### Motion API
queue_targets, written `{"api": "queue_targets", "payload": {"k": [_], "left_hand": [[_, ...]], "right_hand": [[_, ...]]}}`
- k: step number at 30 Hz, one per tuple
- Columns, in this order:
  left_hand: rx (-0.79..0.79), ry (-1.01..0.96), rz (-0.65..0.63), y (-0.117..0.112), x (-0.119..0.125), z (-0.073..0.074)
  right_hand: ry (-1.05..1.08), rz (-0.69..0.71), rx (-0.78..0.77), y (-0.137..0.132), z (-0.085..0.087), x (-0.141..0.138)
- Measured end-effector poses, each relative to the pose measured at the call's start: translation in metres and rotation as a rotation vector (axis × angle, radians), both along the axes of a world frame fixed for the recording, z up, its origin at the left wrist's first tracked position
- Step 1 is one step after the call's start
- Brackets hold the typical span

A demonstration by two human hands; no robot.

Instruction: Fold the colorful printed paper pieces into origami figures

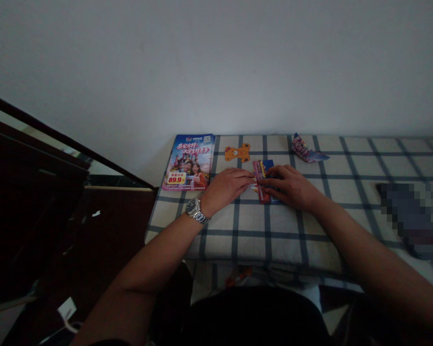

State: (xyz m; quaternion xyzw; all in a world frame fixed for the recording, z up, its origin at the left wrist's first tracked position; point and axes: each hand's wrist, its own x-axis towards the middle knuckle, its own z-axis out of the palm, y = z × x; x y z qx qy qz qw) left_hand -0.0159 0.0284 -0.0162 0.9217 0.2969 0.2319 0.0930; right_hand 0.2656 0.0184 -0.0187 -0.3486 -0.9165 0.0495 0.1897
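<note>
A small folded leaflet [262, 185], printed in red, yellow and blue, lies on the checked cloth in front of me. My left hand [229, 188], with a metal watch [197, 210] at the wrist, grips its left edge with the fingers close together. From the other side, the bent fingers of my right hand [287, 185] hold the leaflet's right part and fold. Fingers hide some of the paper. Just beyond my left hand lies a flat orange bear cutout [237, 153].
A stack of colourful flyers [187, 163] lies at the table's left corner. A crumpled or folded printed paper piece [306, 150] sits at the back. On the right is a dark, pixelated object [413, 218]. The checked tablecloth [220, 238] reaches the wall [238, 72].
</note>
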Motion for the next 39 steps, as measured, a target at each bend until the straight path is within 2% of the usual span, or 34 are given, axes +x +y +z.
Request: {"api": "queue_targets", "payload": {"k": [9,19,25,39], "left_hand": [[-0.008,0.014,0.002,-0.001,0.0,0.001],[0.097,0.136,0.009,-0.007,0.004,0.007],[0.1,0.15,0.013,-0.008,0.005,0.006],[0.114,0.166,0.038,-0.012,0.007,0.007]], "right_hand": [[0.0,-0.002,-0.008,0.0,0.0,0.001],[0.038,-0.004,-0.019,-0.002,0.002,0.0],[0.087,0.03,-0.057,-0.001,0.003,0.005],[0.068,0.014,-0.033,-0.001,0.002,0.002]]}}
